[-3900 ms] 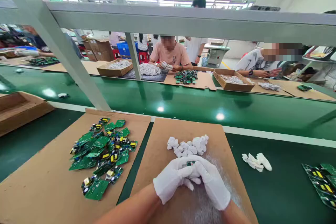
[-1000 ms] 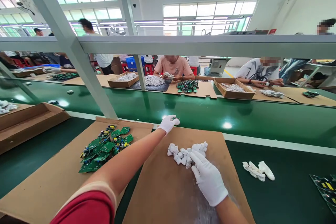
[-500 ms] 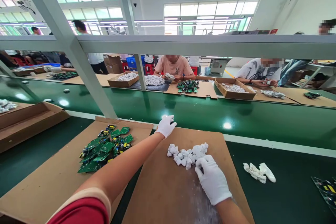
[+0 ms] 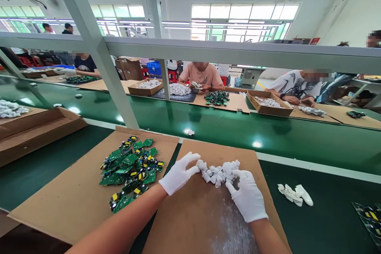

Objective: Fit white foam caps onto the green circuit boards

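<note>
Left hand point(image 4: 179, 173) spread, apparently empty, I have the white pieces point(image 4: 218, 174) at its three o'clock; whether my right hand point(image 4: 249, 197), at their four o'clock, pinches one I cannot tell. Light fingertips, I judge, would best keep neighbouring pieces from scattering.

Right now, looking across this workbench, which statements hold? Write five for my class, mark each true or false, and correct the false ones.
1. The right hand is at the right end of the white pieces. True.
2. The heaped circuit boards lie to the right of the white pieces. False: they lie to the left.
3. The left hand wears a white glove. True.
4. The left hand is closed around a circuit board. False: its fingers are spread, with no board in it.
5. Crumpled white items lie on the dark green surface. True.
</note>
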Action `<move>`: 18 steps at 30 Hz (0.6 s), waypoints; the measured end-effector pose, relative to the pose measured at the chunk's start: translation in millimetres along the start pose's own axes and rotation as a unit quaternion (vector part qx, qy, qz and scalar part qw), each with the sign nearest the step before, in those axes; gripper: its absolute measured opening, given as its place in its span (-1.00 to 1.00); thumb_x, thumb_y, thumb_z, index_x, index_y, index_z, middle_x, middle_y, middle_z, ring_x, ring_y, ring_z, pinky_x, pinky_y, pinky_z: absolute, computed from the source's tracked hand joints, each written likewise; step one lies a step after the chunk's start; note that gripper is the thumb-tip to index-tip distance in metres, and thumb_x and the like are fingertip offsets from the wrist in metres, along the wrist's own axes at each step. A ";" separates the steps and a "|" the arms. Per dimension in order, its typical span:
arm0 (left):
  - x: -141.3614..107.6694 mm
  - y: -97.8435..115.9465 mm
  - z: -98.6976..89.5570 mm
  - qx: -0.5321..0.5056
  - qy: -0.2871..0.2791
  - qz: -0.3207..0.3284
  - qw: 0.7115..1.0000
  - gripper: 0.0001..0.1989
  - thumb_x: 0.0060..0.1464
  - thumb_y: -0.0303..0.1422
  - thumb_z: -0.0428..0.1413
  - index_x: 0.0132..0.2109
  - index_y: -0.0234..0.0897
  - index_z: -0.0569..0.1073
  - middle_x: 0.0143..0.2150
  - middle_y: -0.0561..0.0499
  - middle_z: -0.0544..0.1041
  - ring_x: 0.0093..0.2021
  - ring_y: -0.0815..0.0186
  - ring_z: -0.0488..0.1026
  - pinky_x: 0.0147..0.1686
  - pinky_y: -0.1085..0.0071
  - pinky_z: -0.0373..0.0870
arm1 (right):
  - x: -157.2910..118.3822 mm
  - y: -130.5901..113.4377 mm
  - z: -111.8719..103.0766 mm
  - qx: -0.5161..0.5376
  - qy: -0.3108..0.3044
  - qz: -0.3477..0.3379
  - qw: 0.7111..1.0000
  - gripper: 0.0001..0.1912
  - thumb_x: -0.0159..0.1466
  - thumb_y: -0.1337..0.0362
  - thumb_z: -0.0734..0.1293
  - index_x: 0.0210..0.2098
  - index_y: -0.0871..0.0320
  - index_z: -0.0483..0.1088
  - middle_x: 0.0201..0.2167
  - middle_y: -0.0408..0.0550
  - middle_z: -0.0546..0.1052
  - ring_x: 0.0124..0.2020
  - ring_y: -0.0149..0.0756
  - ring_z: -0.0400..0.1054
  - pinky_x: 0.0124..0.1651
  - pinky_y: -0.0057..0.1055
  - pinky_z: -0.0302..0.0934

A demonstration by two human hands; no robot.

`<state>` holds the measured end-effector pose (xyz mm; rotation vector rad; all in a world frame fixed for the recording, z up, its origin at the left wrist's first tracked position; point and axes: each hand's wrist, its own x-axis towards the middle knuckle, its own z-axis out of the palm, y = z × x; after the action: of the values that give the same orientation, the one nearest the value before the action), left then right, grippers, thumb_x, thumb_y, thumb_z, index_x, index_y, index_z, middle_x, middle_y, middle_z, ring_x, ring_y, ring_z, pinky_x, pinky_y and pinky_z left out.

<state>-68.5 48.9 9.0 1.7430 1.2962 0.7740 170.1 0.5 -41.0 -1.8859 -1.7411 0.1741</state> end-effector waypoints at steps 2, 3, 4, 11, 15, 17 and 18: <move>-10.6 0.1 -8.1 0.011 -0.037 0.011 0.999 -0.56 -0.01 -0.26 0.02 0.06 -0.22 0.36 0.17 -0.04 0.29 0.27 0.18 0.00 0.23 0.21 -0.06 | -0.3 -3.0 0.4 -0.020 -0.007 -0.001 1.000 -0.58 0.14 0.19 0.25 -0.01 0.09 0.22 -0.12 -0.01 0.32 -0.23 -0.21 0.36 -0.34 -0.38 0.26; -14.2 -0.2 -12.4 0.022 -0.051 0.015 0.998 -0.56 -0.01 -0.27 0.02 0.06 -0.22 0.35 0.17 -0.03 0.29 0.27 0.19 0.00 0.23 0.21 -0.05 | -0.1 -4.3 1.0 -0.029 -0.013 -0.001 0.999 -0.52 0.14 0.18 0.25 0.05 0.06 0.18 -0.11 -0.02 0.31 -0.22 -0.21 0.37 -0.34 -0.39 0.26; -16.8 -0.9 -16.3 0.032 -0.058 0.015 0.998 -0.55 -0.01 -0.27 0.02 0.07 -0.22 0.35 0.18 -0.03 0.28 0.27 0.19 -0.01 0.23 0.21 -0.05 | 0.5 -5.4 1.7 -0.035 -0.019 -0.004 0.999 -0.49 0.14 0.16 0.25 0.09 0.04 0.15 -0.11 -0.02 0.31 -0.20 -0.20 0.36 -0.34 -0.40 0.25; -23.4 -2.7 -22.2 0.037 -0.032 -0.004 0.999 -0.53 0.01 -0.24 0.01 0.09 -0.23 0.33 0.20 -0.05 0.23 0.25 0.19 0.05 0.24 0.18 -0.08 | 0.2 -5.0 0.0 -0.033 0.012 -0.076 0.997 -0.89 0.17 0.27 0.22 -0.31 0.08 0.35 -0.25 -0.08 0.34 -0.32 -0.31 0.33 -0.35 -0.44 0.19; -32.1 3.4 -20.3 0.021 -0.038 0.009 0.999 -0.54 0.01 -0.24 0.02 0.08 -0.21 0.34 0.20 -0.04 0.24 0.23 0.19 0.09 0.22 0.18 -0.03 | -6.0 -0.7 -1.2 -0.018 0.021 -0.083 0.996 -0.85 0.17 0.22 0.21 -0.49 0.12 0.27 -0.47 -0.14 0.36 -0.47 -0.37 0.29 -0.43 -0.48 0.16; -37.4 5.0 -23.9 0.027 -0.034 0.015 0.999 -0.56 0.01 -0.25 0.02 0.07 -0.20 0.35 0.19 -0.03 0.26 0.22 0.20 0.12 0.22 0.19 -0.01 | -7.6 -0.3 -3.1 -0.012 0.021 -0.071 0.997 -0.87 0.17 0.19 0.21 -0.36 0.12 0.31 -0.49 -0.16 0.37 -0.52 -0.39 0.28 -0.46 -0.48 0.16; -39.8 4.7 -27.1 0.032 -0.030 0.017 0.999 -0.57 0.01 -0.26 0.02 0.07 -0.19 0.35 0.18 -0.03 0.28 0.21 0.20 0.13 0.22 0.19 -0.01 | -8.0 -0.9 -4.7 -0.013 0.011 -0.072 0.997 -0.84 0.16 0.19 0.22 -0.31 0.11 0.32 -0.47 -0.16 0.38 -0.51 -0.39 0.29 -0.45 -0.48 0.16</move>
<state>-100.4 16.7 25.9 1.8298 1.2670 0.7018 170.3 -8.5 -38.8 -1.7662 -1.8637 0.0769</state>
